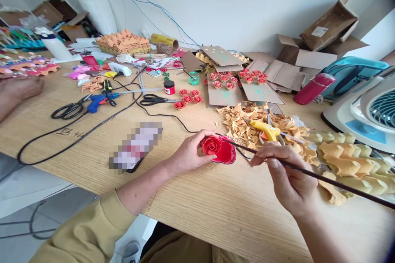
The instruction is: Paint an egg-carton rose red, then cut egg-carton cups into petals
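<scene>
Between the fingers of my left hand (188, 152) is a red flower (211, 145) with layered petals like a rose. Right beside it lies a shallow dish of red paint (226, 152), partly behind the flower. My right hand (288, 172) grips a long dark paintbrush (311, 174), its tip end reaching left over the paint dish near the flower. Whether the tip touches the paint or the petals I cannot tell. Several finished-looking red flowers (187, 99) sit farther back, close to a small red paint jar (169, 87).
Orange carton scraps (240, 127) with a yellow glue gun (264, 130) lie beyond my right hand. Cardboard sheets (222, 92) bear more red flowers. Scissors (154, 99), a blue glue gun (97, 102) and a phone (135, 146) are left. A fan (367, 107) stands right; another person's hand (18, 86) rests far left.
</scene>
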The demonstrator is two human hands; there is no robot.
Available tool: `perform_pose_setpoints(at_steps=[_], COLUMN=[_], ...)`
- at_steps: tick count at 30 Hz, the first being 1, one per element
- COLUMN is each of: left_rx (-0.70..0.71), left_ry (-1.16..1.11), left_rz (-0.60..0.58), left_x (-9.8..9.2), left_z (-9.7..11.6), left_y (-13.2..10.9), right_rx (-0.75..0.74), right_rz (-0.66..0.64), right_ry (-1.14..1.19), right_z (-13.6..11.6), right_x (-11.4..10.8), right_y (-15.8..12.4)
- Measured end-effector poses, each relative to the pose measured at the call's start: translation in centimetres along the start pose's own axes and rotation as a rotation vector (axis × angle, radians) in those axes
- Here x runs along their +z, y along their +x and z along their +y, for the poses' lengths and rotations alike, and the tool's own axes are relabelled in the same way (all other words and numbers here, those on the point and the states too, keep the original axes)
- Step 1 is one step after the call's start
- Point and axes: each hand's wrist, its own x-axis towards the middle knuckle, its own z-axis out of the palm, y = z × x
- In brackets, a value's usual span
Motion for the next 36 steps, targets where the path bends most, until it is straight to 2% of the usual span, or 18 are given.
perform_pose_setpoints(at_steps=[5,13,19,28,36], left_rx=[0.034,0.051,0.075,0.06,0.033], left_ry=[-0.06,-0.105,-0.11,-0.11,-0.147], left_rz=[-0.086,-0.089,-0.104,-0.106,-0.12], left_x=[0.1,0.1,0.4,0.2,0.1], left_z=[0.3,0.3,0.1,0.0,0.0], left_y=[-0.1,0.0,-0.1,0.0,-0.1], right_rx=[-0.021,0.01,-0.012,-0.224,-0.23], right_rz=[-0.097,-0.103,-0.156,-0.165,-0.153], right_ry=[-0.015,-0.011,-0.055,-0.217,-0.243], right_z=[-0.2,-0.3,0.2,-0.5,-0.5], right_x=[0.7,0.8,0.9,0.8,1.1], right_y=[0.1,0.3,0.1,0.8,0.7])
